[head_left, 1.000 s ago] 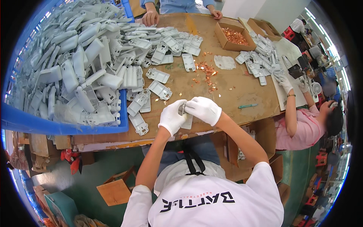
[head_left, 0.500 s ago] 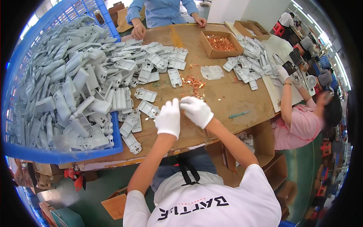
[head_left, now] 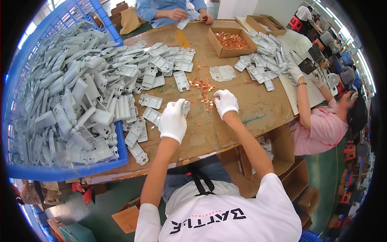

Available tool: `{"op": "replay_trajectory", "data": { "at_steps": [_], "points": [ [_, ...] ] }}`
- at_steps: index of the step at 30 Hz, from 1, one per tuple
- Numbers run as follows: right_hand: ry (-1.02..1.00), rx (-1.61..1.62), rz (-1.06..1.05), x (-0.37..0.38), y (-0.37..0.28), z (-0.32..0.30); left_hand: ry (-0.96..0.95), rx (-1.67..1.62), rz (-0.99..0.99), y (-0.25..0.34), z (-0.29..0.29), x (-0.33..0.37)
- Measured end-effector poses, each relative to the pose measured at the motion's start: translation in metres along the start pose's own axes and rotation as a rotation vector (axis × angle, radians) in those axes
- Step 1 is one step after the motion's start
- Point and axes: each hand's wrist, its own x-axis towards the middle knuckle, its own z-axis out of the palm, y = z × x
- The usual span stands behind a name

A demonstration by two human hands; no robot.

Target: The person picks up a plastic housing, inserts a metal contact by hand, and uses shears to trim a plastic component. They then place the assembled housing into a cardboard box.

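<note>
My left hand [head_left: 172, 124], in a white glove, is closed round a small grey plastic casing [head_left: 186, 107], most of it hidden by the fingers. To its right, my gloved right hand [head_left: 226, 105] has its fingers curled together beside a loose pile of small copper-coloured metal pieces [head_left: 202, 85]. Whatever its fingertips may hold is too small to make out. Two more open casings lie just left of my left hand, the nearer one [head_left: 152, 116] almost touching the glove.
A big blue plastic crate [head_left: 66, 172] heaped with grey casings [head_left: 60, 113] takes up the left. A cardboard box [head_left: 229, 52] of copper pieces stands at the back. A teal pen-like tool [head_left: 254, 118] lies on the right. Co-workers sit opposite [head_left: 163, 9] and at right [head_left: 322, 129].
My hands have moved apart: the right went rightward to beside the copper pile, and the left now shows the casing. The person opposite has raised a casing between their hands.
</note>
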Motion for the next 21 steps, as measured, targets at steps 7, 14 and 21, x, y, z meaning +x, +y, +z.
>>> {"op": "replay_trajectory", "data": {
  "at_steps": [7, 14, 21],
  "points": [
    [-0.198, -0.268, -0.061, 0.022, -0.021, -0.004, 0.088, -0.236, -0.063, 0.001, -0.005, -0.033],
    [-0.145, 0.451, -0.403, -0.019, -0.049, -0.052, 0.1, -0.565, -0.259, 0.01, -0.007, -0.05],
    [0.043, 0.24, -0.755, -0.08, -0.083, -0.033, 0.192, -0.471, -0.203, 0.026, -0.011, -0.062]
  ]
}}
